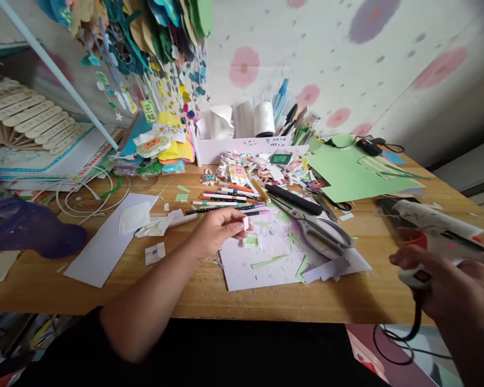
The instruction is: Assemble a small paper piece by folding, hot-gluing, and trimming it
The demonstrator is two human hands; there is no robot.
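My left hand (218,230) is closed in a pinch on a small white paper piece (246,222), held above the littered white sheet (242,277). Just under those fingertips lies a little green-and-white paper box (250,241). On the right, my right hand (447,282) is wrapped around the handle of a white hot glue gun (438,219), with a small red light showing on its side. Its nozzle points left, over a dark flat object (399,212). Grey-handled scissors (322,236) rest between the two hands, and green paper strips (269,262) are scattered on the sheet.
Several pens (226,198) lie behind my left hand, with a pile of small paper cutouts (262,167) beyond. Green paper (355,174) covers the back right. At left are a purple object (32,228) and white cables (80,199). The glue gun's cord (417,317) hangs over the edge.
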